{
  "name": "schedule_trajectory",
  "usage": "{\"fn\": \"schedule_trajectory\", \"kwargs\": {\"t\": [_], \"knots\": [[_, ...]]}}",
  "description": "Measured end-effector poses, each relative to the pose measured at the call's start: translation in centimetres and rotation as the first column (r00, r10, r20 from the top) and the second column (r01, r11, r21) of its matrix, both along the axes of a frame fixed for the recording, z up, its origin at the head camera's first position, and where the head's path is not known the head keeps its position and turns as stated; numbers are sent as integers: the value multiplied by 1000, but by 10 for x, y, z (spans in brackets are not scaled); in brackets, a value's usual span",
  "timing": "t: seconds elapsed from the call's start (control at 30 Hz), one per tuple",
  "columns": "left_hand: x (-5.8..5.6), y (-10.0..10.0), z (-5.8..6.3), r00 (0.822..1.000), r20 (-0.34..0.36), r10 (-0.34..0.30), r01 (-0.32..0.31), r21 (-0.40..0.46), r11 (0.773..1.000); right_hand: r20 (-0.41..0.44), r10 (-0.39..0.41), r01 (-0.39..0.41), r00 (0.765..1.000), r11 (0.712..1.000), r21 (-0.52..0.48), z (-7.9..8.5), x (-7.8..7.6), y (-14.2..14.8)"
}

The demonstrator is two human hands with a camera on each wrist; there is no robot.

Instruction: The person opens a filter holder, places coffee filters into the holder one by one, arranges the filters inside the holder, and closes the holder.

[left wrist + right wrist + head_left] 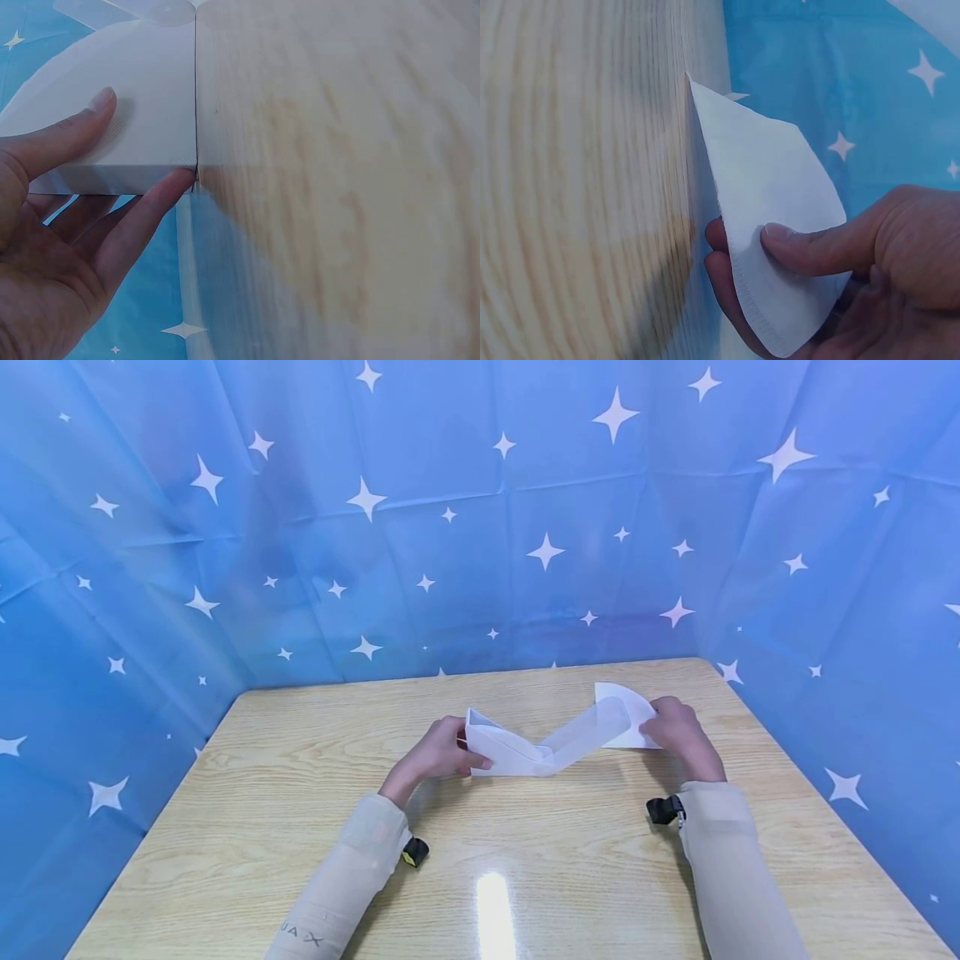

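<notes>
My left hand point(442, 749) grips the end of a white open-ended box point(498, 755) that rests low on the table. In the left wrist view, the thumb lies on the box's flat face and the fingers reach around its narrow side. A translucent plastic flap or sleeve point(588, 735) slants up to the right from the box's far end. Farther right, my right hand point(678, 733) pinches a white fan-shaped coffee filter point(772, 180) with a crimped edge, thumb in front and fingers behind. The filter's left part sits behind the plastic in the head view.
Under both hands is a light wood-grain table point(300, 827), with a bright light reflection near its front. A blue curtain point(465, 552) with white stars hangs behind it and along the sides. A small black device point(663, 810) is strapped at the right wrist, another point(416, 852) at the left.
</notes>
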State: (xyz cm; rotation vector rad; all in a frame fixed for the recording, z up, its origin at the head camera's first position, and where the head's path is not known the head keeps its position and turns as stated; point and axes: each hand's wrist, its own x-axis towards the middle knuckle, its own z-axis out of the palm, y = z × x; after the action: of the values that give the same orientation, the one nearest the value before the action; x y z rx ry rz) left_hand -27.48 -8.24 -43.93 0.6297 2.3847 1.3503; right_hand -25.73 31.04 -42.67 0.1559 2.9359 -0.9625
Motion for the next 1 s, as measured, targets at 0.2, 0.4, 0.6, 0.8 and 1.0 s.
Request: {"fn": "schedule_trajectory", "kwargs": {"t": [0.2, 0.4, 0.6, 0.8, 1.0], "knots": [[1, 0, 0, 1000, -3, 1, -1, -5, 1000, 4, 2, -2, 1000, 1000, 18, 2, -1, 1], [1, 0, 0, 1000, -4, 2, -2, -6, 1000, 4, -13, 12, 1000, 1000, 20, 7, 0, 0], [1, 0, 0, 1000, -4, -2, 2, -4, 1000, 0, -15, 15, 1000, 1000, 20, 8, 1, 1], [1, 0, 0, 1000, -2, 2, -2, -5, 1000, -1, -12, 12, 1000, 1000, 22, 11, 1, 4], [1, 0, 1, 1000, -6, 2, -2, -7, 1000, -32, -18, 19, 999, 999, 31, 13, 1, 6]]}}
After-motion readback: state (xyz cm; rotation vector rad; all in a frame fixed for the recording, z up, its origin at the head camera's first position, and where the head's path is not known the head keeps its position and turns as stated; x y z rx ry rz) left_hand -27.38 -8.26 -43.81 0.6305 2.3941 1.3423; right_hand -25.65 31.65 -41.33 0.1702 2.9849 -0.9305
